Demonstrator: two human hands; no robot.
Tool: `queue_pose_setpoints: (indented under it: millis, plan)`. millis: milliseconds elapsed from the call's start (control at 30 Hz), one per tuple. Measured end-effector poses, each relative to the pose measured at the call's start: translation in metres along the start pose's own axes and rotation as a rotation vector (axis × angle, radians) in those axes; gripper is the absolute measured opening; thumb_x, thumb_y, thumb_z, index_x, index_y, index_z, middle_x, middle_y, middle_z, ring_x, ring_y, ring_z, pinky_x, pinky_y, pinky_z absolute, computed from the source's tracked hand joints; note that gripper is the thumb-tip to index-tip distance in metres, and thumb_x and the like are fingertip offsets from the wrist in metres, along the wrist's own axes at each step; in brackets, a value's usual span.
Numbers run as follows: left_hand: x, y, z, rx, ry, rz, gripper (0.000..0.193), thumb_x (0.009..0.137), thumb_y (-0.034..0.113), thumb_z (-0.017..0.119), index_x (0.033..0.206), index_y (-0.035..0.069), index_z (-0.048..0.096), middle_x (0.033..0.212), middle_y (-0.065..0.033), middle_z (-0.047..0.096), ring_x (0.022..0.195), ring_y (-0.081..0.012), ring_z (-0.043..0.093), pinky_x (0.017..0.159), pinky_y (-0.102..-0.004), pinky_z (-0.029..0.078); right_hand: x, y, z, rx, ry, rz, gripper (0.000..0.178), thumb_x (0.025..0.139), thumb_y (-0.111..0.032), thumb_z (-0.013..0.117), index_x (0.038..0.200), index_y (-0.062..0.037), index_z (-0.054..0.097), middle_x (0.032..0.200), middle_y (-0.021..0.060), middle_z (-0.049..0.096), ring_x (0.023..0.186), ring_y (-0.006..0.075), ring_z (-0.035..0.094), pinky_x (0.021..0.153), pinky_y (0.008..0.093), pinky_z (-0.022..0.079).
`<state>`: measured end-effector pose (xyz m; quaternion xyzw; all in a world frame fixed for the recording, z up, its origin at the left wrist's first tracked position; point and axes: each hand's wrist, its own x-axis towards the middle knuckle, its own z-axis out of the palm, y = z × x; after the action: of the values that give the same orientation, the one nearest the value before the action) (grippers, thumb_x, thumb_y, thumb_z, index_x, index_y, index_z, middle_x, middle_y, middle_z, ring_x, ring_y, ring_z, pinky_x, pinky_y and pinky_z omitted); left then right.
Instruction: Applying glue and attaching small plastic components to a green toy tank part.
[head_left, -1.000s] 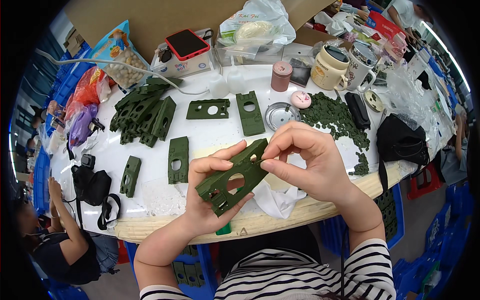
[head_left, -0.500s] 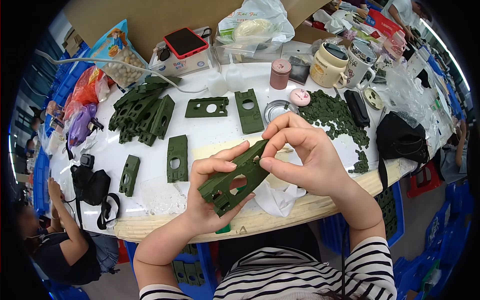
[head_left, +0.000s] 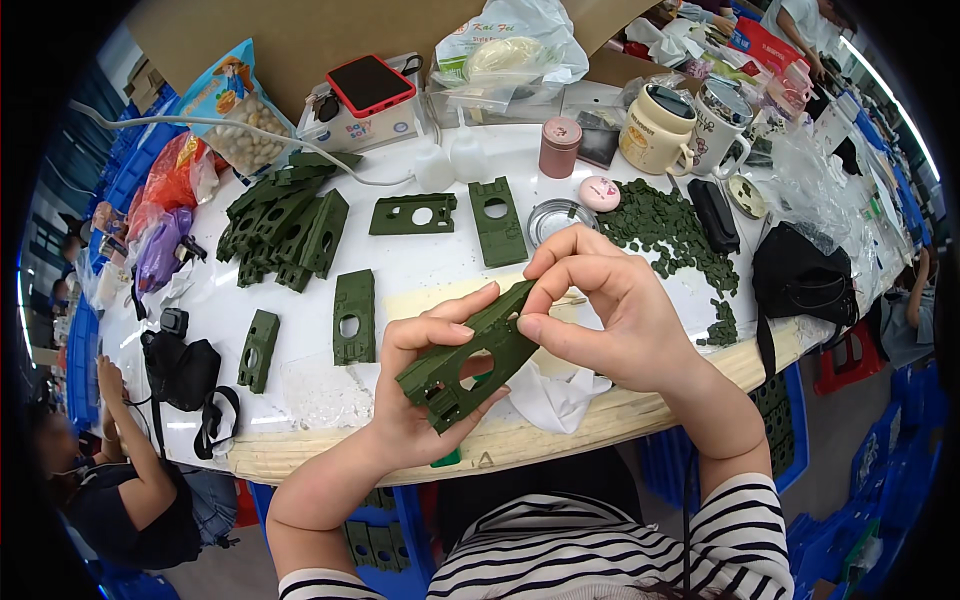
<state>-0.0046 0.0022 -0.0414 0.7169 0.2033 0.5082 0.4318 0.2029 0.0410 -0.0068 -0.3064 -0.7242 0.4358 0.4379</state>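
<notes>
My left hand [head_left: 410, 400] is wrapped round a dark green plastic toy tank hull [head_left: 450, 365], held tilted above the table's near edge. A large round hole shows in the hull's top. At its far right end, the thumb and forefinger of my right hand [head_left: 610, 310] are closed on the hull's edge. Any small piece between those fingertips is hidden. Beneath the hands lie a pale yellow sheet [head_left: 420, 300] and a white cloth [head_left: 560, 398]. Similar hulls rest nearby: one upright on the left [head_left: 354, 318], a smaller one [head_left: 259, 350], and two farther back [head_left: 497, 222].
Stacked hulls [head_left: 285, 225] stand at the back left. Many small green pieces [head_left: 665, 230] spread at the right, beside a metal dish [head_left: 558, 218] and a black pouch [head_left: 713, 215]. Mugs [head_left: 657, 130], a pink tin [head_left: 560, 148] and a red-cased phone [head_left: 371, 84] line the back. Another person [head_left: 140, 480] sits at left.
Both hands and the hull are almost where they were; my right fingertips have shifted very slightly on its edge.
</notes>
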Motion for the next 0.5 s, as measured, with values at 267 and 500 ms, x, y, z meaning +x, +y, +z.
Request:
queue_pose_setpoints:
  millis: [267,500]
  plan:
    - [-0.0013,0.0001,0.0009,0.019,0.008,0.019,0.057,0.077,-0.011,0.064,0.118,0.006,0.029,0.139,-0.0279,0.031,0.126,-0.0328,0.044,0.092,-0.0372,0.053,-0.0002,-0.0016,0.0028,-0.067,0.028,-0.039,0.011,0.075,-0.012,0.071,0.077,-0.0044,0.064,0.091,0.0053,0.053,0.087,0.0158,0.054,0.080,0.0285,0.042]
    - [-0.0021,-0.0011,0.0005,0.031,0.010,0.012,0.056,0.077,-0.010,0.065,0.118,0.006,0.029,0.138,-0.0277,0.032,0.125,-0.0321,0.045,0.092,-0.0359,0.053,0.0001,-0.0017,0.0019,-0.105,0.031,-0.047,0.011,0.075,-0.011,0.072,0.076,-0.0043,0.063,0.091,0.0054,0.053,0.087,0.0156,0.054,0.079,0.0284,0.043]
